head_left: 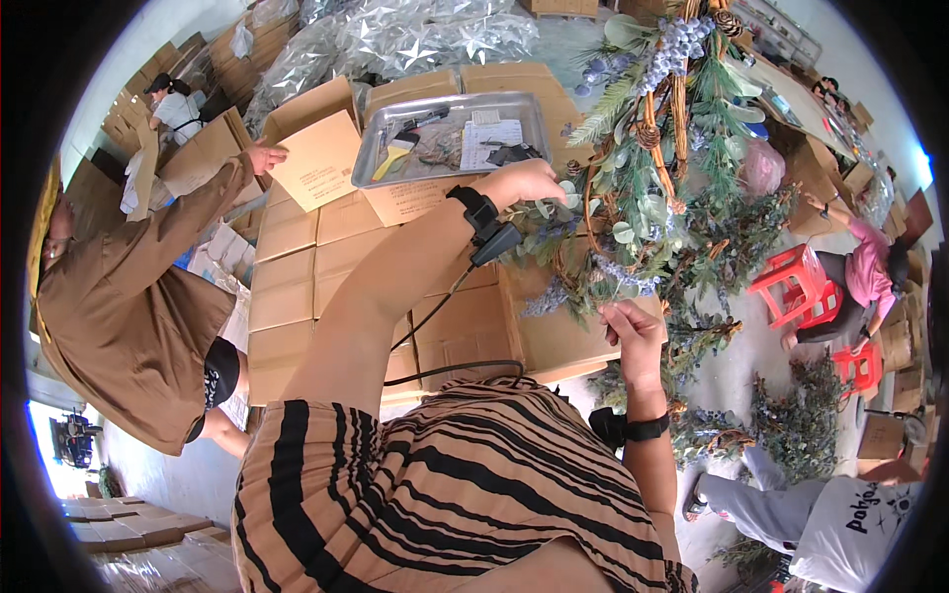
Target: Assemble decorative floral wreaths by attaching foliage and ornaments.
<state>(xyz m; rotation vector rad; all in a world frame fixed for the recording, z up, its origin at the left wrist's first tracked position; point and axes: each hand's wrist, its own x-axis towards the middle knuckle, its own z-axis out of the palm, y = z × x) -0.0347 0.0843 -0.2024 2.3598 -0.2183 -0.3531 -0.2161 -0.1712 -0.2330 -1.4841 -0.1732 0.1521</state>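
Greenery (649, 211) likely light, springy, berries (677, 49) delicate; hold vine stems (680, 124). Right hand (633, 341) pinched, item too fine to tell; left hand (526, 183) grip unclear.

Green leaves (653, 210), perhaps lavender-blue berries (546, 298), black-striped tan top (484, 474)

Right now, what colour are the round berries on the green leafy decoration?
Dusty blue: the round berries, clearest in the head view.

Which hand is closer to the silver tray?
Left. The left hand is just off the right end of the silver tray; the right hand is farther off, lower and to the right.
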